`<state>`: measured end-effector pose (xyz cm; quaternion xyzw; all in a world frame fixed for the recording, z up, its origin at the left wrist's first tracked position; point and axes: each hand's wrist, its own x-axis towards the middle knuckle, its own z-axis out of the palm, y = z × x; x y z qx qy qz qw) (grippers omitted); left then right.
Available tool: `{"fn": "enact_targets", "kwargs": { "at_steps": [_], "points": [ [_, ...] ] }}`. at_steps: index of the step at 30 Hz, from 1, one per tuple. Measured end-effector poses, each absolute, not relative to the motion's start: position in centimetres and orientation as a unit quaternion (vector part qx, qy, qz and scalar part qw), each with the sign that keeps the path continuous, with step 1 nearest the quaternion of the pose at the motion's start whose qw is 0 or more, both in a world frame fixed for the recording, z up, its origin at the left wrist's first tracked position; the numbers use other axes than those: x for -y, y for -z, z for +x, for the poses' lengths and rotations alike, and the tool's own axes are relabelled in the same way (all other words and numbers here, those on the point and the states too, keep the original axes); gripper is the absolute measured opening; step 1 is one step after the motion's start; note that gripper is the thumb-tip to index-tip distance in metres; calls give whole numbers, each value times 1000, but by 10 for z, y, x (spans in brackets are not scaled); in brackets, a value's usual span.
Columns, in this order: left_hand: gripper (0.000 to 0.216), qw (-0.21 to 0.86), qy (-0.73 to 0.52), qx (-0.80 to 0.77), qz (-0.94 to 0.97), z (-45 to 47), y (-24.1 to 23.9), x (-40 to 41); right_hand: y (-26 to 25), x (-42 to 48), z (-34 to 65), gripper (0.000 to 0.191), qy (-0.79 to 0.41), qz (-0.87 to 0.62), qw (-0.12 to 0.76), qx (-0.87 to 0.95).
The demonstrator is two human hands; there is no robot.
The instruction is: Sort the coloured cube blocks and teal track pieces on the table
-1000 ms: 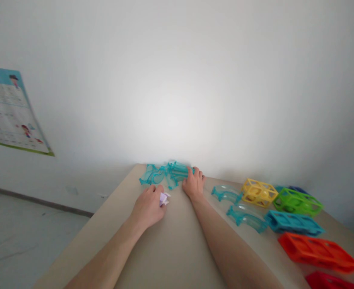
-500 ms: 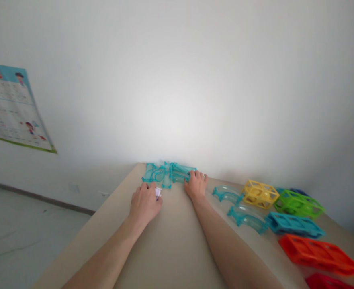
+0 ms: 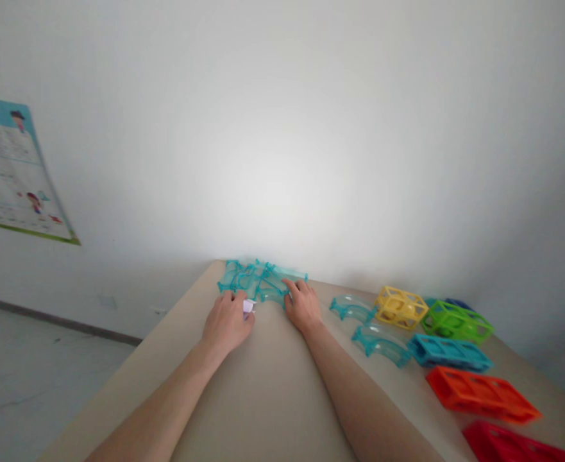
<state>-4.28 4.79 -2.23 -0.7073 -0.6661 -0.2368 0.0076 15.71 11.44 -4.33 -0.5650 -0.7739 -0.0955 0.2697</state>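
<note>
My left hand (image 3: 227,323) is closed around a small pale lilac piece (image 3: 248,308), which pokes out between thumb and fingers; most of it is hidden. Just beyond lies a cluster of clear teal plastic track pieces (image 3: 246,277) at the table's far end. My right hand (image 3: 304,305) is at the cluster's right side, its index finger stretched over the pieces. The thumb and other fingers close on the near end of a curved teal track piece (image 3: 271,295). That grip is partly hidden by the hand.
Right of my right arm lie two curved teal track pieces (image 3: 353,308). Further right stand open-frame blocks: yellow (image 3: 401,307), green (image 3: 458,321), blue (image 3: 449,353), orange (image 3: 481,393) and red (image 3: 517,444). The wall (image 3: 282,160) borders the table's (image 3: 253,398) far edge.
My right hand has moved left, and its index finger now reaches out. The teal pieces under it have shifted and sit at new angles. The left hand still holds the lilac piece; the view turned slightly right.
</note>
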Motion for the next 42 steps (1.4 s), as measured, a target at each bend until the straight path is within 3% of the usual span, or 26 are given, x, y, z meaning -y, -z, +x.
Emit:
{"fn": "enact_targets", "kwargs": {
  "at_steps": [5, 9, 16, 22, 28, 31, 36, 42],
  "points": [
    [29, -27, 254, 654, -712, -42, 24, -50, 41, -117, 156, 35, 31, -513, 315, 798],
    [30, -41, 259, 653, -711, -42, 24, -50, 45, -123, 157, 29, -44, -502, 406, 763],
    [29, -47, 262, 649, -713, -43, 25, -51, 56, -134, 176, 25, -199, -520, 636, 535],
    [32, -33, 272, 651, -708, -42, 26, -52, 57, -131, 171, 30, -380, -408, 731, 394],
    [21, 42, 456, 548, -700, -43, 9, -44, 48, -89, 176, 24, -496, -332, 720, 354],
    [23, -93, 521, 472, -705, -31, 3, -31, 45, -50, 181, 23, -531, -324, 696, 359],
    [39, -392, 434, 376, -718, 0, 8, -9, 43, 5, 165, 20, -582, -338, 611, 417],
    [44, -435, 479, 392, -654, 1, 12, -15, 37, 13, 150, 10, -364, -417, 537, 636]
  ]
}}
